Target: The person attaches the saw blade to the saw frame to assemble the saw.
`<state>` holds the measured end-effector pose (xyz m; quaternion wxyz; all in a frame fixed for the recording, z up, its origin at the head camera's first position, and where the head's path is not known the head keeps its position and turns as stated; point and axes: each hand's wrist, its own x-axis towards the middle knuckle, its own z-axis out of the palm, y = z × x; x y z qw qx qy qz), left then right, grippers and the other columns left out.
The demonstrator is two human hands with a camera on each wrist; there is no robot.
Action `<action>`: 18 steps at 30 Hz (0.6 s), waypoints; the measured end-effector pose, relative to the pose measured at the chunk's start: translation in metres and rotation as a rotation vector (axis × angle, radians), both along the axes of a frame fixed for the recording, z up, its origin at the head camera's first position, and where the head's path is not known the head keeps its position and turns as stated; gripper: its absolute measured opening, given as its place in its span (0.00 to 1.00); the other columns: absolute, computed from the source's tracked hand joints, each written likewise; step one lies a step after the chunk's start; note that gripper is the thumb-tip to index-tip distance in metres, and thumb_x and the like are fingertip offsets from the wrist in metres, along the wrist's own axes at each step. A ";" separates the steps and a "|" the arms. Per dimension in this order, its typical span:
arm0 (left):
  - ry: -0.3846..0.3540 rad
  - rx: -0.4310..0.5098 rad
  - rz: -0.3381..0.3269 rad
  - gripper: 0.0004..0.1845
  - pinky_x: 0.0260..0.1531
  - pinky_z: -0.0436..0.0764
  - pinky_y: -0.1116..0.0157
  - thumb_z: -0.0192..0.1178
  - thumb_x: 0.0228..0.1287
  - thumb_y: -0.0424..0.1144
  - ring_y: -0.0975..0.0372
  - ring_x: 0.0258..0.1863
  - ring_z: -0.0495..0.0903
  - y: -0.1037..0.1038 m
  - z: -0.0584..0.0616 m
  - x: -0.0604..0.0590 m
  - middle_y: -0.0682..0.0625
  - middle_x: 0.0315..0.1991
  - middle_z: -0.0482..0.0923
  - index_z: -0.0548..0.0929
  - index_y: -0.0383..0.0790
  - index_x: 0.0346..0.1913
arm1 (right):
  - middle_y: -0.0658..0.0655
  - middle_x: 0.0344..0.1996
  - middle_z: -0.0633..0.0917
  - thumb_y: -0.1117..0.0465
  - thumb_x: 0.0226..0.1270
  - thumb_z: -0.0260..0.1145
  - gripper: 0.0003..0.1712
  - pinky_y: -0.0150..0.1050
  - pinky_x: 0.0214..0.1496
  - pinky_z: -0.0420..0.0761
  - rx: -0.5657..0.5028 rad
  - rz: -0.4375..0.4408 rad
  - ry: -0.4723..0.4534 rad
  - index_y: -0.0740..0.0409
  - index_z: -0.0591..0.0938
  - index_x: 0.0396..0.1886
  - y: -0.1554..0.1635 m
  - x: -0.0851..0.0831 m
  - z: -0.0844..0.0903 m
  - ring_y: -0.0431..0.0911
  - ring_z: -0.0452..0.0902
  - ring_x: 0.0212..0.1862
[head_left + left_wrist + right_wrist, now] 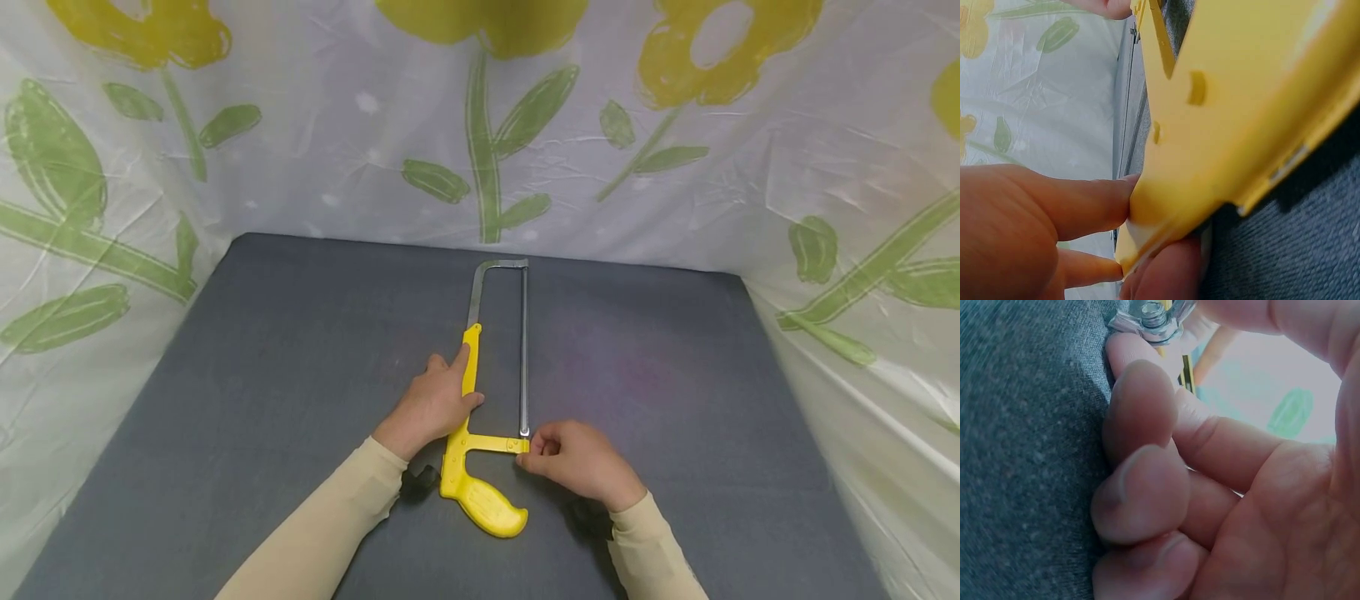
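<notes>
A hacksaw point(480, 467) with a yellow plastic handle and a steel frame lies flat on the grey table point(285, 350), its blade point(523, 350) pointing away from me. My left hand point(438, 400) grips the yellow upper bar of the frame, index finger stretched along it. In the left wrist view the yellow plastic point(1235, 119) fills the frame, with my fingers point(1079, 206) pressed against its edge. My right hand point(573, 458) pinches the metal wing nut point(1155, 320) at the near end of the blade, thumb and index finger on it, the other fingers point(1141, 487) curled.
A thin plastic sheet point(480, 125) printed with yellow flowers and green leaves walls the table at the back and both sides. The grey cloth surface lies bare to the left and right of the saw.
</notes>
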<state>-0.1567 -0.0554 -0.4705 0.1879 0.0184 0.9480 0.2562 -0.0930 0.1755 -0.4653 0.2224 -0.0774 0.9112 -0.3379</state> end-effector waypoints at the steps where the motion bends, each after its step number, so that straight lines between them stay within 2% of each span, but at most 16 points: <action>1: 0.001 0.000 0.000 0.51 0.33 0.83 0.61 0.71 0.74 0.50 0.53 0.32 0.80 0.000 -0.001 0.000 0.31 0.65 0.70 0.53 0.50 0.89 | 0.42 0.16 0.75 0.46 0.65 0.77 0.15 0.35 0.27 0.64 -0.002 0.004 0.000 0.44 0.84 0.23 0.000 0.000 0.000 0.39 0.67 0.22; 9: -0.010 -0.008 0.004 0.50 0.33 0.82 0.60 0.71 0.74 0.51 0.53 0.32 0.80 0.001 -0.002 -0.002 0.32 0.65 0.69 0.53 0.51 0.89 | 0.41 0.19 0.78 0.51 0.66 0.75 0.11 0.34 0.28 0.66 -0.030 0.033 0.001 0.44 0.85 0.25 0.003 -0.001 -0.001 0.38 0.69 0.23; 14: -0.015 -0.001 0.008 0.50 0.33 0.82 0.60 0.71 0.74 0.50 0.53 0.33 0.80 0.001 -0.001 -0.002 0.33 0.65 0.70 0.53 0.51 0.89 | 0.41 0.18 0.76 0.58 0.64 0.71 0.07 0.33 0.29 0.65 -0.032 0.057 0.044 0.45 0.85 0.27 0.005 -0.001 0.000 0.36 0.68 0.23; 18: -0.013 -0.003 0.008 0.50 0.34 0.83 0.60 0.71 0.74 0.50 0.53 0.34 0.80 0.001 0.000 -0.001 0.33 0.65 0.70 0.53 0.51 0.89 | 0.40 0.18 0.75 0.59 0.64 0.71 0.06 0.33 0.30 0.66 -0.033 0.063 0.061 0.45 0.85 0.27 0.005 -0.001 0.000 0.36 0.68 0.24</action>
